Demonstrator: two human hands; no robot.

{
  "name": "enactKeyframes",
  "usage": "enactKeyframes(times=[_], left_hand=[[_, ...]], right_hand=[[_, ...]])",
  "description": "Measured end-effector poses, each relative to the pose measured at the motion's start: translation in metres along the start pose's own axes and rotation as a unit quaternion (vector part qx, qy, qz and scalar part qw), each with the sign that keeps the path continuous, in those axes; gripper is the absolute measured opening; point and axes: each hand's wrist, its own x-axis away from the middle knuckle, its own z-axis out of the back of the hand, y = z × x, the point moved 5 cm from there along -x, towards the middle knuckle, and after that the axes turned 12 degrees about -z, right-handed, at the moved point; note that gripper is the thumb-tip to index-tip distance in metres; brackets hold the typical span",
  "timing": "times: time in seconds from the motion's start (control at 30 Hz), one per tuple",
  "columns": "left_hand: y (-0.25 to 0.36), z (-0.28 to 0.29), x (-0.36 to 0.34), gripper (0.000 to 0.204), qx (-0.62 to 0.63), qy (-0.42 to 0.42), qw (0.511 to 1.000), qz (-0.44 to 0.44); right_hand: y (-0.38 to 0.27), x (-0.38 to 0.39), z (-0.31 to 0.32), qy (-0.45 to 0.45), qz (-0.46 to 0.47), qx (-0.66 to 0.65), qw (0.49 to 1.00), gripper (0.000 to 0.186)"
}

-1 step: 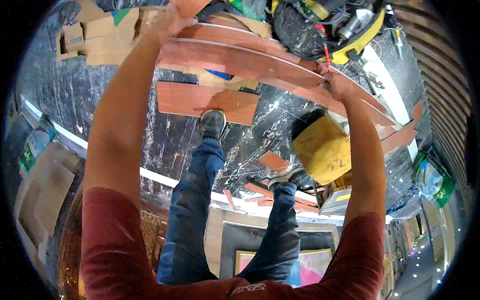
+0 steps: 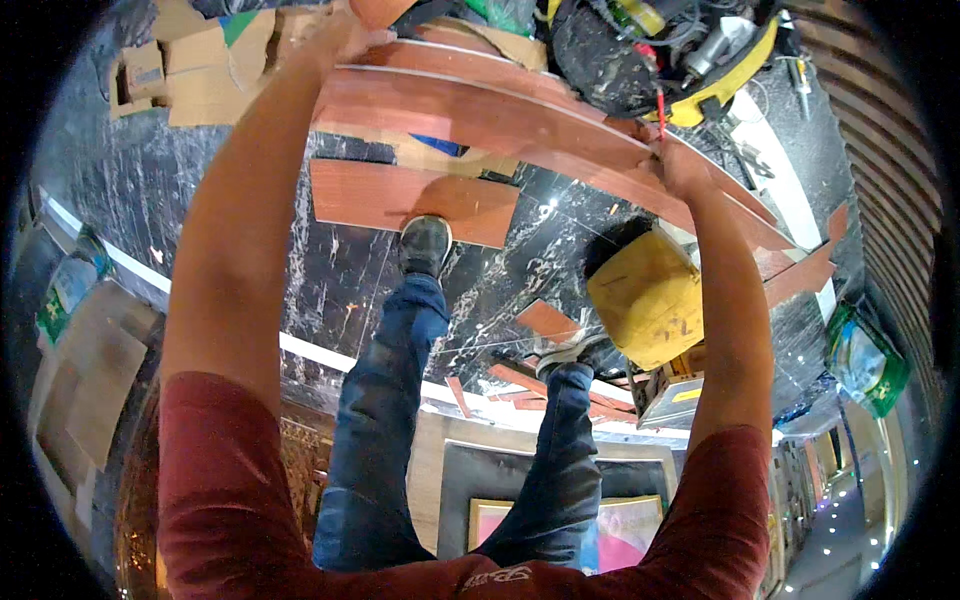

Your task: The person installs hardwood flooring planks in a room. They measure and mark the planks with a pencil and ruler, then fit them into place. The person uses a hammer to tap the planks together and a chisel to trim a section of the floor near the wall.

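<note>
A long reddish-brown wood-look plank (image 2: 480,115) with a pale edge stretches across the upper middle, bowed by the lens. My left hand (image 2: 352,42) is closed at its far left end, beside another reddish-brown piece (image 2: 382,12) at the top rim. At the right, my right hand (image 2: 685,170) closes its fingers over the plank's far edge. A thin red stick-like tool (image 2: 660,108) rises by these fingers; whether they hold it cannot be made out. More planks (image 2: 470,65) lie just beyond. My left shoe rests on a shorter board (image 2: 370,195).
A black and yellow tool bag (image 2: 610,70) with cables and tools stands at the far right. Nearer are a yellow container (image 2: 650,300) and scattered offcuts (image 2: 548,320). Cardboard (image 2: 215,75) lies far left. A green bag (image 2: 865,360) sits by the ribbed wall (image 2: 870,110).
</note>
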Motion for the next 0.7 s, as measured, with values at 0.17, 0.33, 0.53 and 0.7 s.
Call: enactKeyframes(times=[0.17,0.33,0.53,0.7], left_hand=[[0.015,0.001,-0.002,0.142,-0.036,-0.052,0.988,0.142],[0.019,0.011,0.005,0.141,-0.1,0.055,0.988,0.105],[0.002,0.019,0.013,0.135,-0.086,0.089,0.99,0.07],[-0.029,0.053,0.06,0.121,-0.093,0.248,0.964,-0.004]], right_hand=[[-0.002,-0.02,-0.012,0.118,-0.012,-0.015,0.993,0.036],[0.02,-0.052,-0.047,0.114,-0.034,-0.043,0.992,0.024],[0.015,-0.052,-0.044,0.139,0.025,-0.086,0.986,0.04],[-0.004,0.009,-0.022,0.191,0.029,-0.042,0.98,0.043]])
